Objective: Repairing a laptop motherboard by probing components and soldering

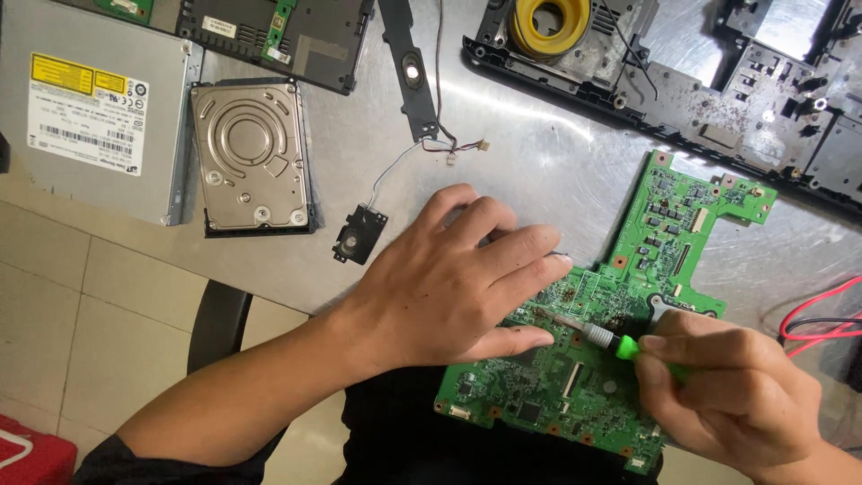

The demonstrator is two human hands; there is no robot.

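We start with the desk (503, 162), a scuffed metal top filling most of the frame, its edge running from the left side down toward the lower middle, with tiled floor (108, 323) beyond. Along the upper right lies a black laptop shell (718, 99), the only thing here that holds anything: a yellow tape roll (549, 20) sits in its left bay, the other bays look bare. At upper left we see a grey optical drive (90, 108), and just beside it a hard drive (251, 154) with its metal face up. The green board (664, 242) lies at centre right, its lower part hanging over the desk edge above our lap. Our left hand (449, 278) lies flat on it, fingers spread, pinning it down and gripping nothing. Our right hand (736, 395) is closed around a green-handled screwdriver (597, 337), tip touching the board near the left thumb. A small black speaker (361, 233) on thin wires lies left of the hand; red and black wires (822, 319) enter at right. We judge that the tip could slip and gouge the board or jab the thumb, and the overhang could let the board tilt under pressure.
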